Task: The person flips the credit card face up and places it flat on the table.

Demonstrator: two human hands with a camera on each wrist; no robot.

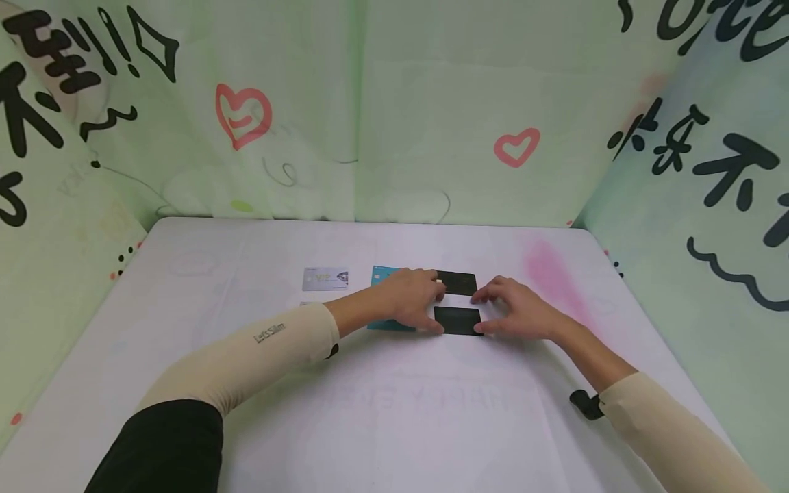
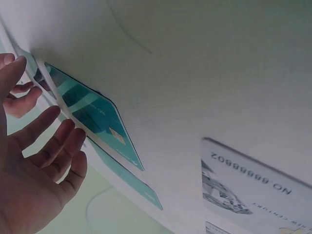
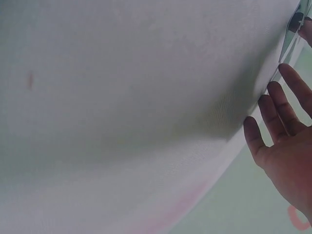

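Note:
Two black cards lie one above the other in the head view, an upper one (image 1: 457, 283) and a lower one (image 1: 457, 320). My left hand (image 1: 414, 299) is at their left edges, its thumb tip beside the lower card, fingers loosely bent. On the opposite side, my right hand (image 1: 514, 310) has its thumb at the lower card's right corner and its fingertips by the upper card. Beneath the left hand, partly covered, are two blue cards, an upper one (image 1: 383, 274) and a lower one (image 1: 391, 326). The left wrist view shows a gold chip on a blue card (image 2: 92, 107).
Left of the blue cards lies a silver VIP card (image 1: 325, 279). Another card (image 1: 306, 303) below it is mostly hidden by the left forearm. The white-covered table (image 1: 382, 411) is enclosed by pale green cloth walls (image 1: 431, 89) with writing and hearts.

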